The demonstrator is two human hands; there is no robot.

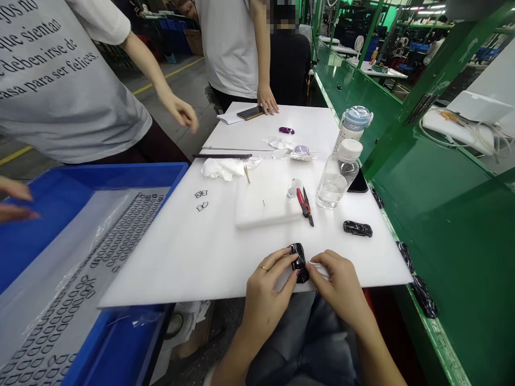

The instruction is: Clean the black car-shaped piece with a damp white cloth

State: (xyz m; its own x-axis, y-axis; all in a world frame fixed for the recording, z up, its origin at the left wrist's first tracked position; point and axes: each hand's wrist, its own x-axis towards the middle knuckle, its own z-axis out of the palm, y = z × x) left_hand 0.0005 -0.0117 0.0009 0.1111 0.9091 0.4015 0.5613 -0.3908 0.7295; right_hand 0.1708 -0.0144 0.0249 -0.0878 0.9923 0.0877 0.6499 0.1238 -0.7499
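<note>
Near the front edge of the white table, my left hand [269, 292] has its thumb and fingers closed on a small glossy black toy car body [298, 261]. My right hand [340, 281] pinches a white cloth or tissue [322, 269] against the right side of that car body; its fingertips partly hide the cloth. Another black car body [358, 229] lies apart to the right. Ahead of my hands are red-handled cutters [301, 202] and a dark pointed tool [308, 206], beside a white foam block [265, 206].
A clear water bottle [333, 179] and a blue-lidded bottle [353, 126] stand at right. Small black frames [201, 193] lie left on the table [169, 268]. A blue bin [132, 174] holds sheets of similar frames. Two people in light shirts stand by the table; another person is behind.
</note>
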